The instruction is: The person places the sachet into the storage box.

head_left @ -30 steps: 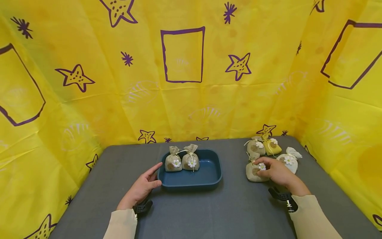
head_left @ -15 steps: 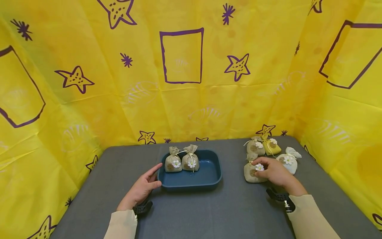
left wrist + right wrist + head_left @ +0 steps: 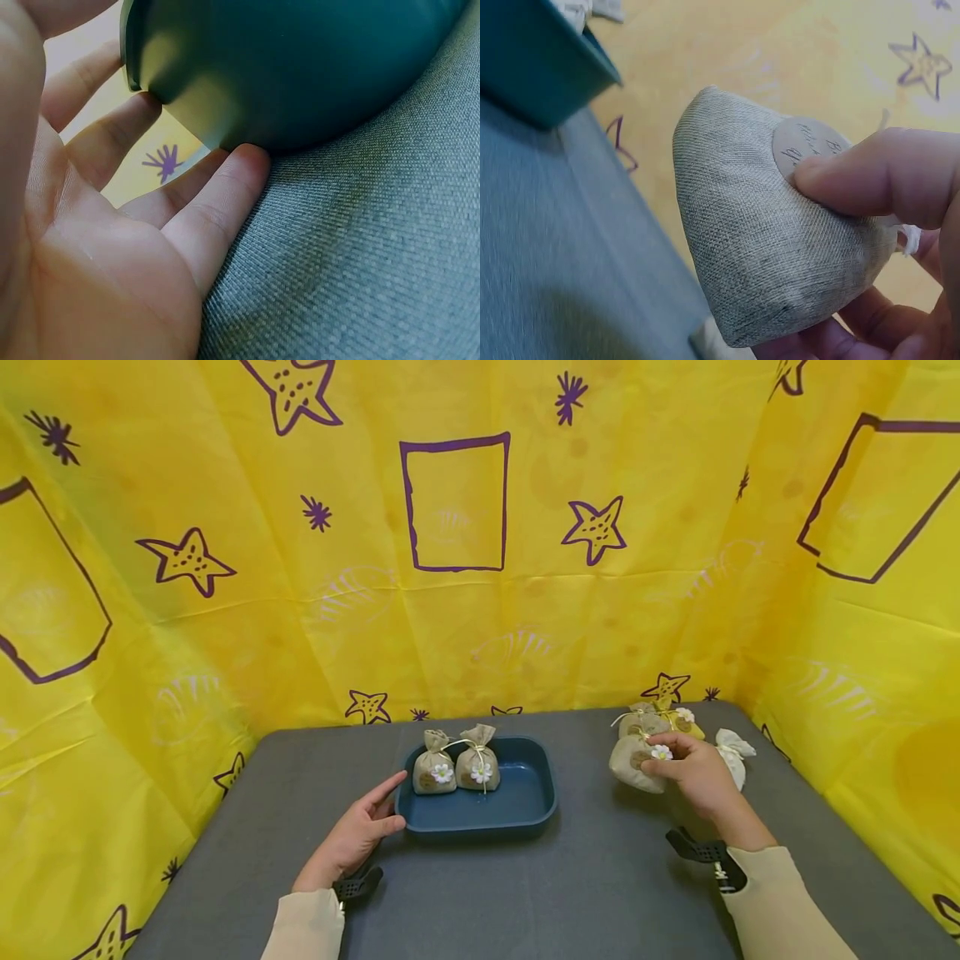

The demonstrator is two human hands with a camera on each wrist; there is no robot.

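Observation:
My right hand [image 3: 703, 783] holds a beige cloth sachet [image 3: 628, 767] up off the table. In the right wrist view, the thumb presses on the round paper label [image 3: 804, 144] of the sachet, and other fingers lie behind it. A white flower decorates its tied neck. At the left end of a blue rectangular tray [image 3: 517, 817], my left hand [image 3: 354, 837] rests with fairly straight fingers touching the wall. Inside the tray's left half stand two beige sachets, one at the left [image 3: 433, 770] and one beside it [image 3: 478, 768], each with a white flower.
Behind the lifted sachet are another beige sachet [image 3: 637, 720] and a yellow one [image 3: 687, 727], both partly covered. A white sachet [image 3: 732, 758] lies right of my right hand. Yellow patterned cloth [image 3: 450, 635] surrounds the grey table [image 3: 480, 902].
The beige sachet in my right hand has risen off the table and tilted, now covering part of the sachets behind. My left hand stays at the tray.

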